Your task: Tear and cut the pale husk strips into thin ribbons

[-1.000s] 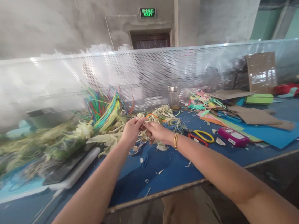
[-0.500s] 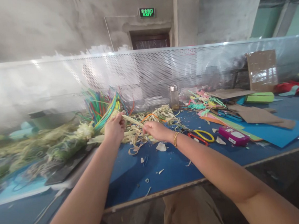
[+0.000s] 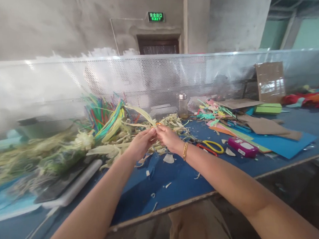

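Note:
A pale green-yellow corn husk strip [image 3: 144,115] rises from between my fingertips and leans up to the left. My left hand [image 3: 142,143] pinches its lower end, fingers pressed together. Right beside it, my right hand [image 3: 168,138] is closed on the same end, and the fingertips of both hands touch. Exactly how the fingers grip the strip is hidden. Behind and around the hands lies a heap of dry husk strips and scraps [image 3: 173,120]. Scissors [image 3: 213,146] with yellow and red handles lie to the right of my right wrist.
On the left are a bundle of coloured stems [image 3: 104,118], husk piles [image 3: 48,154], and a dark flat device [image 3: 59,182] with a cable. A glass jar [image 3: 183,106] stands behind. Rightward lie a purple box [image 3: 243,147], blue paper [image 3: 285,144] and cardboard [image 3: 273,125]. A perforated metal screen [image 3: 161,75] borders the table.
My left hand has moved right to meet my right hand. The husk strip, earlier stretched between the two hands, now sticks up from the joined fingertips. The view has shifted slightly.

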Demonstrator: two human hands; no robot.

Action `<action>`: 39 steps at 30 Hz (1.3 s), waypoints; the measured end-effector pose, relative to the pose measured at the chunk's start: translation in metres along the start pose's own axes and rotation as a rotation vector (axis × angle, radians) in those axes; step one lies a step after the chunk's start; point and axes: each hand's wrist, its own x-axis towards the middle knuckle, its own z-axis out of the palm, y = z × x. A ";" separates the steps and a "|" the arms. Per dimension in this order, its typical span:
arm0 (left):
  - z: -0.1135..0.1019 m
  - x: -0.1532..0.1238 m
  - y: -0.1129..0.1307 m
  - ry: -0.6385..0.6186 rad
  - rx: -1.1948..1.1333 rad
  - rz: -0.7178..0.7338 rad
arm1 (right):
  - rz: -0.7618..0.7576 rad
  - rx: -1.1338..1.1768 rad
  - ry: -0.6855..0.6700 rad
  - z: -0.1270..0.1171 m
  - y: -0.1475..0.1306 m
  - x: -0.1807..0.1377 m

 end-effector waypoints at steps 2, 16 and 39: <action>0.001 -0.002 -0.002 -0.013 0.021 0.004 | 0.016 0.012 -0.013 0.001 0.000 0.000; 0.003 0.005 -0.014 0.151 -0.146 0.026 | 0.123 -0.079 -0.108 0.000 -0.002 0.000; -0.051 0.013 0.026 0.268 -0.497 0.042 | -0.177 -1.277 0.315 -0.112 -0.051 0.018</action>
